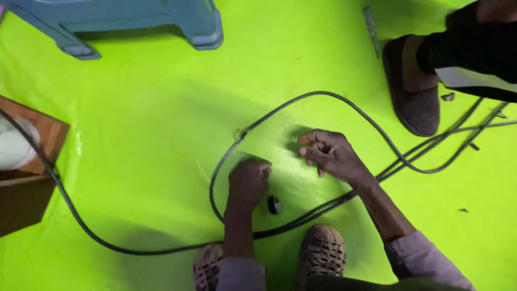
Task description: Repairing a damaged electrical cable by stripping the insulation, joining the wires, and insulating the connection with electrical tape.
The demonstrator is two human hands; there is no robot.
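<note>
My left hand point(249, 180) is curled into a fist, knuckles up, resting low over the green sheet just inside a loop of black cable point(323, 96). Its thumb and forefinger are pinched together, and I cannot make out anything between them. My right hand point(329, 153) hovers a little to the right, fingers curled in toward the palm, with nothing visible in it. A small black roll of tape point(274, 205) lies on the sheet between my hands and my feet. At the loop's upper left the cable thins at a bare joint point(238, 134).
A bright green sheet point(140, 124) covers the floor. A blue plastic stool point(204, 29) stands top left, a wooden box point(46, 134) at the left edge. Another person's slippered foot point(414, 102) is top right, with a screwdriver point(371, 27) beside it. My sandalled feet point(322, 250) are at the bottom.
</note>
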